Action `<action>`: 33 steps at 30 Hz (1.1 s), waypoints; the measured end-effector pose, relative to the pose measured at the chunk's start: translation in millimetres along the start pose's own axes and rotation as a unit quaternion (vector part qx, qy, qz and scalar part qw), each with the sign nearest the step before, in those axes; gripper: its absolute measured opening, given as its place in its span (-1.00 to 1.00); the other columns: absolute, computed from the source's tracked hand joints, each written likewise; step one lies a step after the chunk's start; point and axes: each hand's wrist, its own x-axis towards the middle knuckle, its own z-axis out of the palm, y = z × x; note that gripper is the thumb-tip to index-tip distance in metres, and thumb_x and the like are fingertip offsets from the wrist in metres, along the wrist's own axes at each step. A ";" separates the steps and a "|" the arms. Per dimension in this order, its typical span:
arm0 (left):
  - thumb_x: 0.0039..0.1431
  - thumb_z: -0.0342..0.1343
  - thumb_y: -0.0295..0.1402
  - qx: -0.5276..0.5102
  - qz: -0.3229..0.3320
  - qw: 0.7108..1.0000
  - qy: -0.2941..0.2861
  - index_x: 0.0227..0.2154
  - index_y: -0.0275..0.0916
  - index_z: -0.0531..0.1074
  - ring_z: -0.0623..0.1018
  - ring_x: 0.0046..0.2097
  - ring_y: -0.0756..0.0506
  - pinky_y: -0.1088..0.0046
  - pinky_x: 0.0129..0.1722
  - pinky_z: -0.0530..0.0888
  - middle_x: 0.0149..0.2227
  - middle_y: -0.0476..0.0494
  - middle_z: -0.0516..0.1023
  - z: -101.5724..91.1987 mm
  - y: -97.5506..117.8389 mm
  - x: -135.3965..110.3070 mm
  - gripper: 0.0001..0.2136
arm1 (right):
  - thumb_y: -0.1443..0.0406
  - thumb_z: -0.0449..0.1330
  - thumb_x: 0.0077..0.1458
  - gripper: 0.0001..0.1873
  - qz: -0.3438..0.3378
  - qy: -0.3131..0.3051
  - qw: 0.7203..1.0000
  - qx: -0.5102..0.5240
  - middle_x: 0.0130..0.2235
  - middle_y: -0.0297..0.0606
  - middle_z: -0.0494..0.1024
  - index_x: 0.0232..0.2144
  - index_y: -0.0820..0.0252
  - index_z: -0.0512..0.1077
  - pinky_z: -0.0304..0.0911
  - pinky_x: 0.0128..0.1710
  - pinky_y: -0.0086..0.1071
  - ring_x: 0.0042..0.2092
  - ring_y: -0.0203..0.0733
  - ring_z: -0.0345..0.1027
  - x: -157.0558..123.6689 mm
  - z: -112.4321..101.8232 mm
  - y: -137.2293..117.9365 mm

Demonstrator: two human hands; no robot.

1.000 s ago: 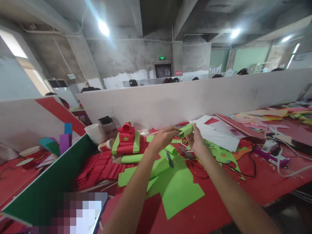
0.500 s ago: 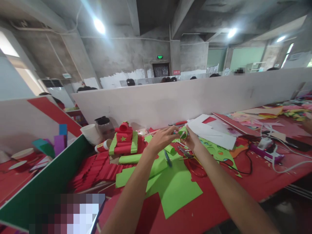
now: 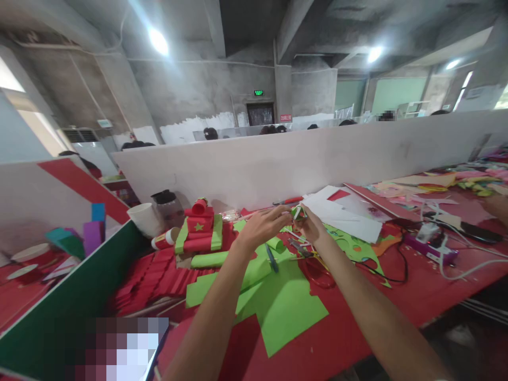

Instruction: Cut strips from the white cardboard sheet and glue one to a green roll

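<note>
Between my hands is a small green roll (image 3: 298,213), like foam or felt sheet, with something white showing at its open end. My right hand (image 3: 312,226) is wrapped round its right side. My left hand (image 3: 265,224) closes on it from the left, its fingertips at the rim and partly hidden. Below lie green sheets (image 3: 291,312), a blue-grey pen-like tool (image 3: 272,258) and scissors with red handles (image 3: 319,274). To the left stands a red model tank (image 3: 199,227) with green tracks and a star.
Stacked folded red strips (image 3: 153,278) lie beside a green divider (image 3: 75,288). A white cup (image 3: 145,219) and dark-lidded jar (image 3: 164,201) stand behind. White sheets (image 3: 345,217), a punched green sheet (image 3: 353,246) and a purple power strip (image 3: 431,248) with cables lie right. A long white partition (image 3: 254,169) runs behind.
The green roll has turned in my fingers, so its open end with the white piece faces me more. Both hands stay nearly in place; the view has shifted slightly.
</note>
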 end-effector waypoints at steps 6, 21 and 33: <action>0.36 -0.03 -0.26 -0.011 -0.005 0.999 -0.043 -0.23 -0.19 0.51 0.55 -0.39 0.05 0.55 -0.49 0.41 -0.06 -0.07 0.56 -13.4 2.3 11.4 -0.78 | 0.27 0.35 0.04 -0.84 0.010 -0.006 0.999 -0.032 -0.54 -0.40 0.54 -0.42 0.18 0.43 0.40 -0.58 -0.52 -0.55 -0.34 0.40 4.8 -2.4 -9.1; 0.34 0.03 -0.28 -0.122 -0.111 0.986 0.027 -0.17 -0.23 0.47 0.56 -0.35 0.06 0.55 -0.36 0.43 -0.15 -0.13 0.61 -25.4 -4.5 10.2 -0.82 | 0.27 0.37 0.00 -0.81 -0.009 -0.006 0.999 -0.035 -0.55 -0.44 0.51 -0.43 0.16 0.40 0.32 -0.60 -0.51 -0.56 -0.35 0.37 0.7 -2.6 -14.1; 0.35 -0.01 -0.30 -0.199 -0.096 0.974 -0.048 -0.13 -0.15 0.56 0.56 -0.33 0.05 0.54 -0.38 0.41 -0.11 -0.14 0.58 -33.2 -10.4 7.3 -0.76 | 0.17 0.39 -0.04 -0.72 -0.074 -0.011 0.995 -0.060 -0.56 -0.45 0.46 -0.46 0.13 0.37 0.36 -0.54 -0.50 -0.52 -0.32 0.38 -3.0 3.2 -18.4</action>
